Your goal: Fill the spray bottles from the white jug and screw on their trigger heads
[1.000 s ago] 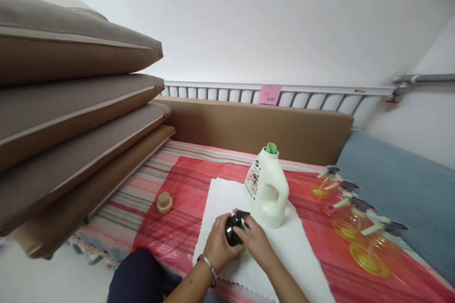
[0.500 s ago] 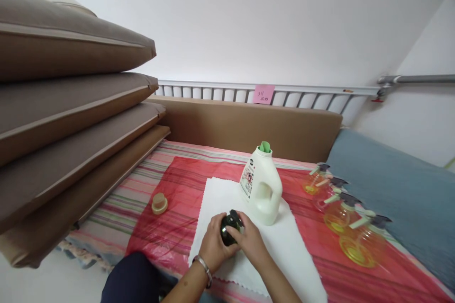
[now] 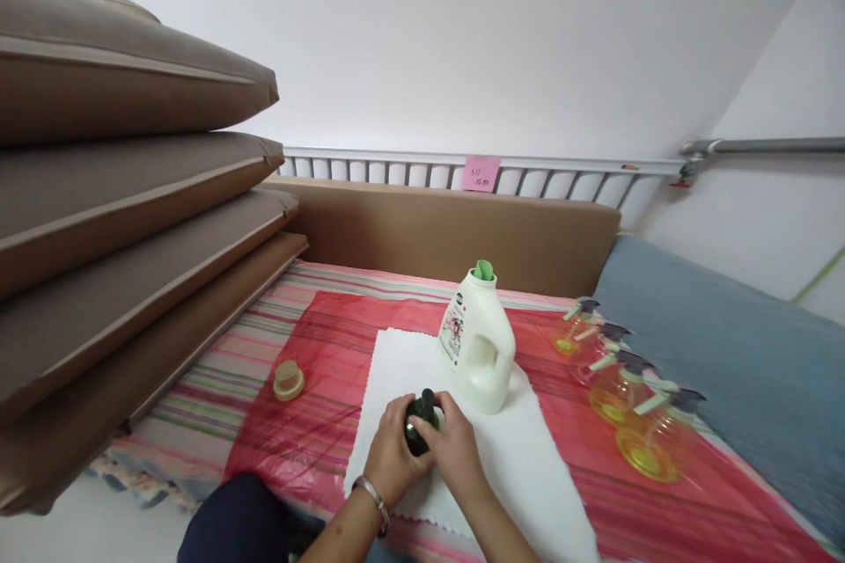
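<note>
1. Leftward, four cushions (image 3: 125,185) are stacked one upon another.
2. One striped cloth (image 3: 215,400) is spread beneath the things, with one brown panel (image 3: 436,233) set on edge along its far side.
3. One red sheet (image 3: 310,435) is laid over the striped cloth.
4. One white cloth (image 3: 515,479) is spread on the red sheet, near its middle.
5. One white jug (image 3: 470,325) is stood upright on the white cloth; one green piece (image 3: 483,270) is seen in its mouth.
6. Four clear bottles (image 3: 650,444) with pump heads are lined up on the red sheet, to the right of the jug.
7. Two hands are brought together: the left hand (image 3: 391,450) is curled around a bottle's side, while the right hand (image 3: 457,449) is closed about its top, some fingertips being hidden.
8. One dark bottle (image 3: 415,438) is held between them, over the white cloth, nearer than the jug.
9. One beige cap (image 3: 289,380) is placed on the red sheet, left of the white cloth.
</note>
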Demonstrator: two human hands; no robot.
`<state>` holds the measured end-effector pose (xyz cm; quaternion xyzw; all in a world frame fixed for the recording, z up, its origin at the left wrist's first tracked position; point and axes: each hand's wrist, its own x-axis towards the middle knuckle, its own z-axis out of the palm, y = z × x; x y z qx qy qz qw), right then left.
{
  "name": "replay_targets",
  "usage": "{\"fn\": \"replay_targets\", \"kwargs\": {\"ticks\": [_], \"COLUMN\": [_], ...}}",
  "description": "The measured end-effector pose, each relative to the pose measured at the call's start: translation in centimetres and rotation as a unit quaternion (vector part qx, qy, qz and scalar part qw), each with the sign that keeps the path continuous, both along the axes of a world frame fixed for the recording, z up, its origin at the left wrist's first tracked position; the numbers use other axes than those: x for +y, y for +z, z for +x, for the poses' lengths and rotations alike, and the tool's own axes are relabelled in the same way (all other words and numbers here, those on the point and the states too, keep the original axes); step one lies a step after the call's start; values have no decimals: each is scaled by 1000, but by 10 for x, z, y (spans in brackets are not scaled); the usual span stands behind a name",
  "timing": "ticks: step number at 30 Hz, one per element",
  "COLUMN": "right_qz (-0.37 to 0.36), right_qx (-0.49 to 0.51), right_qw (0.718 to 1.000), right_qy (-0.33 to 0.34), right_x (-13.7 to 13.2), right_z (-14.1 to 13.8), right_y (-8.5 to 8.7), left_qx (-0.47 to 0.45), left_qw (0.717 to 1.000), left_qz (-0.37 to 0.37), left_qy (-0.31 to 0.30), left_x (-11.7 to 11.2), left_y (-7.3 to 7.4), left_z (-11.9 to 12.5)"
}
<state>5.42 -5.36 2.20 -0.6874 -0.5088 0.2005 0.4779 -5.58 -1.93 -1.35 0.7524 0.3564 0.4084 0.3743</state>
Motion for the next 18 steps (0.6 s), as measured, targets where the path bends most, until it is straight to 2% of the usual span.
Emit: {"fn": "replay_targets", "kwargs": {"ticks": [4,10,15,18], "right_qz": [-13,14,6,4], "right_qx": [-13,-2,-39,-49], "right_qw": [1000,999,999,999], "right_qy": [-20,53,-5,-1], "right_x": [1,1,-3,-2], "right_z": [-1,7,4,2], "right_y": [-1,-3,7,9], "left_qx": [-9,-23,-29,-19], "left_qw": [1000,1000,999,999], "left_qz": [7,15,-16,-23], "left_qy": [8,-6,12,21], "left_x": [2,5,12,23], "left_y": [-5,-11,-20,-32], "left_z": [0,1,1,2]}}
